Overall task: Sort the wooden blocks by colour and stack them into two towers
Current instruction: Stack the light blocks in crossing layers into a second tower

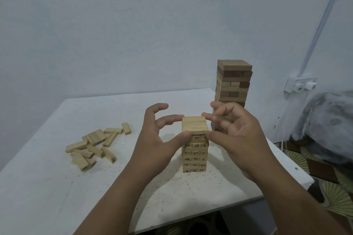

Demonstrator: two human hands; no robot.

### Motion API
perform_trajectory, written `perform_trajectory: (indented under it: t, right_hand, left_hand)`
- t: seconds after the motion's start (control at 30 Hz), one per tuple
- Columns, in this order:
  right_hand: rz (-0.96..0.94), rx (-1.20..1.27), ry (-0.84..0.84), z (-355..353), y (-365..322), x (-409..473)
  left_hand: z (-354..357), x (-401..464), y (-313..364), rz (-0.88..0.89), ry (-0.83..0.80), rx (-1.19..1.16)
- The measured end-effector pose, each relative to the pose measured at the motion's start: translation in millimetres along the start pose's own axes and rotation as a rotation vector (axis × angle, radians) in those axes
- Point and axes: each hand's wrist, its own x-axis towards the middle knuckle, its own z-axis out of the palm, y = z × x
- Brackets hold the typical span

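Your fingers (pixel 172 119) on both hands pinch the pale tower (pixel 194 150) top, speckled white surface (pixel 57 187), bare walls (pixel 114 44), darker tower (pixel 234 82) base hidden.

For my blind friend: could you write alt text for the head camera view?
A left hand and right hand pinch the top layer of a short pale tower on a white table. A taller, darker tower stands behind, at right; loose pale blocks lie left.

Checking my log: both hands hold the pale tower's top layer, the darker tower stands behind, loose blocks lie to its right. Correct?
Wrong side: the head view shows the loose blocks left of the pale tower. The left hand and right hand do hold its top layer, darker tower behind.
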Motion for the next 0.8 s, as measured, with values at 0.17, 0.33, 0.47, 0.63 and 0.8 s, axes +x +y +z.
perform_trajectory:
  t: [0.17, 0.33, 0.47, 0.63, 0.8]
  right_hand:
    - [0.028, -0.005, -0.008, -1.1, 2.5, -0.3]
    - [0.034, -0.022, -0.011, -3.3, 5.6, 1.1]
    - [-0.004, -0.076, 0.01, -3.9, 3.8, -0.1]
    - [-0.23, -0.419, 0.056, 19.1, -12.6, -9.7]
    - [-0.351, -0.538, -0.112, 78.9, -21.6, -16.1]
  left_hand:
    - [1.8, 0.5, -0.5, -0.008, -0.001, 0.02]
    - [0.5, 0.0, -1.6, 0.006, -0.028, 0.025]
    - [-3.5, -4.0, -3.6, 0.034, -0.045, 0.053]
    - [-25.9, -12.4, -6.8, 0.068, 0.029, 0.175]
    - [-82.2, -25.7, -14.8, 0.077, 0.198, 0.404]
